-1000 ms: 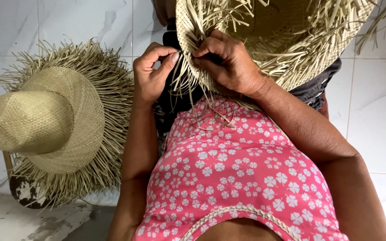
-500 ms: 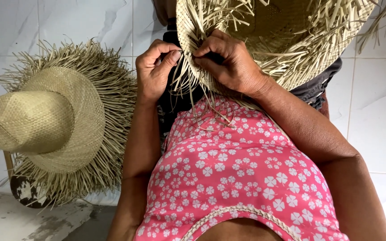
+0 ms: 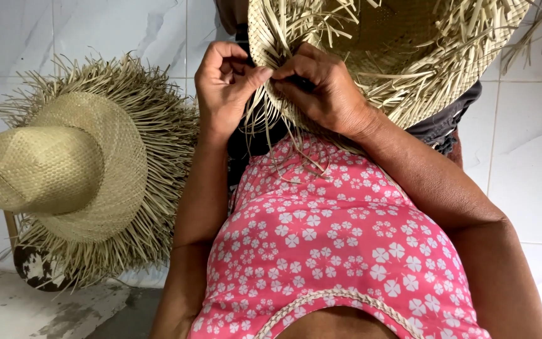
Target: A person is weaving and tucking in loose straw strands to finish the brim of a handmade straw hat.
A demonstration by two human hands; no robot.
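Fingers (image 3: 255, 74) of both hands pinch together on loose straw strands at the brim of the far hat (image 3: 409, 56); another fringed hat (image 3: 70, 169) sits left.

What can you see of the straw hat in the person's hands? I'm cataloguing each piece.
The straw hat is pale woven straw, held tilted at the top of the view, partly cut off. Loose unwoven strands bristle from its brim edge and hang toward the pink dress. The left hand and right hand pinch strands at the brim's lower edge.
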